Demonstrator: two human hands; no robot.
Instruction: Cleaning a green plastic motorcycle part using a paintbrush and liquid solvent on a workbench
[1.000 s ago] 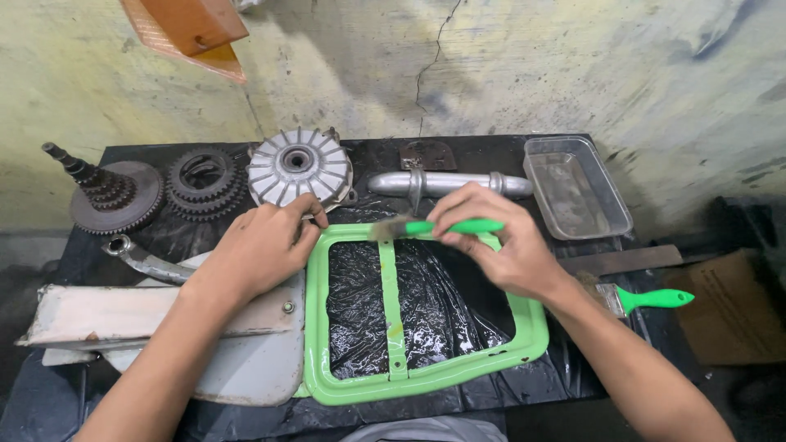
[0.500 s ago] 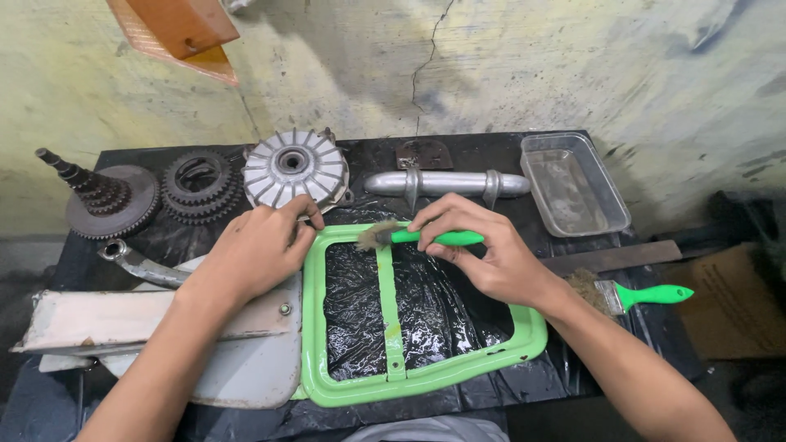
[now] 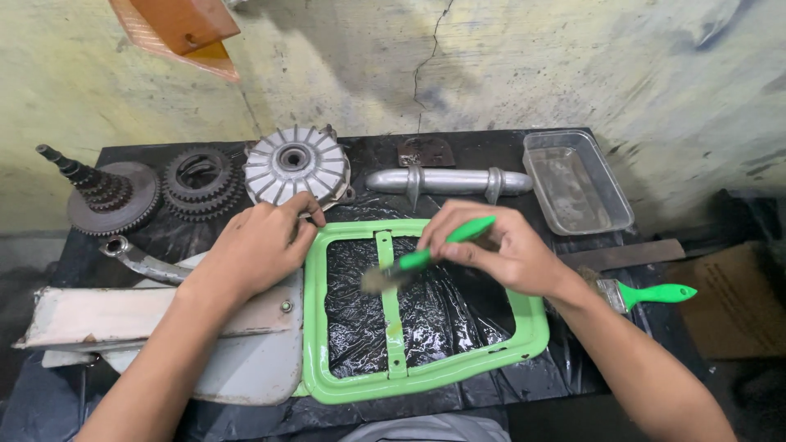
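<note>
My right hand (image 3: pixel 516 258) pinched the brush (image 3: pixel 413 262), left hand (image 3: pixel 254 245) flat on green frame (image 3: pixel 426 381); bristles prob. wet, could drip onto plastic.

The right hand (image 3: pixel 512 254) has swung its green-handled paintbrush (image 3: pixel 417 260) down off the top rail. Its bristles now sit at the bright green metal frame's (image 3: pixel 426 378) centre bar.

Frame (image 3: pixel 426 376): bright green, glossy, under my hands.
Brush (image 3: pixel 426 255): green handle, grey bristles (a twin (image 3: pixel 647 293) lies at the table's right edge).
Table cover (image 3: pixel 565 376): shiny black plastic.
Finned hub (image 3: pixel 296 166): silver.
Gears (image 3: pixel 201 182): dark, rusty brown.
Tray (image 3: pixel 577 184): clear, smudged.
</note>
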